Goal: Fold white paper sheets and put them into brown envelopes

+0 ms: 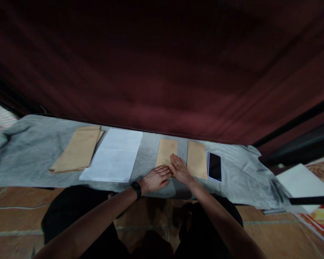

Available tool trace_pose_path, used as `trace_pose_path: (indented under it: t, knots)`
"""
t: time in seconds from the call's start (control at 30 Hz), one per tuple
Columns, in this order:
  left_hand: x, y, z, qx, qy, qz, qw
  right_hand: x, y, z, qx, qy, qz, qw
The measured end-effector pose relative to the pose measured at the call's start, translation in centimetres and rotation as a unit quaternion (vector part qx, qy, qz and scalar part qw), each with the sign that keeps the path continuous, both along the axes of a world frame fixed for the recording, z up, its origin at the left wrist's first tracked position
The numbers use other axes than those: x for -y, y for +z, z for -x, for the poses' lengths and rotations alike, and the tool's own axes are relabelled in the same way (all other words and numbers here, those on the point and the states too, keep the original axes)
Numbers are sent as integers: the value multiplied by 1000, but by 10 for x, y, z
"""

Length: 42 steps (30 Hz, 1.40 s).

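Observation:
A brown paper envelope (166, 148) lies on the grey cloth, upright to me, with faint red print near its top right. My left hand (157, 177) rests flat over its lower edge, fingers stretched out and pointing right. Flat across its lower right part lies my right hand (180, 168), fingers extended up and to the left. The fingertips of the left hand meet the right hand, and both cover the envelope's lower end. Just right of my right hand is a second brown envelope (197, 158), apart from the first.
A phone (215, 167) with a pale case lies right of the envelopes. To the left are white paper sheets (113, 154) and a stack of brown envelopes (77, 149). Grey cloth (237, 172) covers the narrow surface, with a dark red wall (156, 90) behind. A white board-like object (305, 183) stands far right.

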<state>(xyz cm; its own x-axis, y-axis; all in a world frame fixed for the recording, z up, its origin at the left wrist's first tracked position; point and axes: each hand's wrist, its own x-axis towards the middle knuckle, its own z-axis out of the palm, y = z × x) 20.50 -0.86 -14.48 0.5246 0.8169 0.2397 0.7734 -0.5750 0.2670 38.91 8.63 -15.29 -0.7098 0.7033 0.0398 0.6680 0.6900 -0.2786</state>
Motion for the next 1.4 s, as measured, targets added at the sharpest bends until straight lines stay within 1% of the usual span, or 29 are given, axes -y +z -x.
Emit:
trace_pose_path:
  t: [0.17, 0.27, 0.37, 0.43, 0.53, 0.63, 0.7, 0.8, 0.9, 0.97, 1.07, 1.2, 1.4]
  knots:
    - [3, 3, 3, 14, 14, 10, 1000, 19, 5, -10, 5, 14, 37, 999]
    - [5, 3, 8, 48, 53, 17, 997, 35, 5, -19, -9, 36, 26, 999]
    - [-4, 3, 12, 73, 94, 12, 993, 47, 4, -23, -21, 40, 7, 999]
    - [-19, 3, 12, 62, 104, 14, 992, 50, 4, -24, -24, 32, 5, 999]
    - [-52, 2, 8, 12, 107, 43, 993, 47, 7, -23, -23, 28, 16, 999]
    - [-86, -1, 2, -31, 121, 61, 990, 41, 12, -24, -25, 38, 31, 998]
    - [-104, -3, -2, -47, 132, 66, 988, 38, 13, -25, -28, 47, 29, 998]
    - [-123, -7, -7, -57, 146, 66, 985, 38, 12, -25, -29, 51, 13, 998]
    - [-132, -10, -10, -59, 151, 52, 985, 39, 13, -24, -28, 47, 9, 998]
    - [-132, -12, -10, -61, 148, 47, 986, 39, 15, -24, -25, 49, 15, 998]
    - [-123, -13, -7, -62, 128, 41, 989, 36, 18, -25, -16, 58, 29, 998]
    - [-102, -10, -1, -61, 91, 26, 994, 35, 21, -27, -5, 57, 46, 997]
    - [-68, -4, 4, -55, 70, 35, 995, 34, 16, -29, -2, 57, 44, 997]
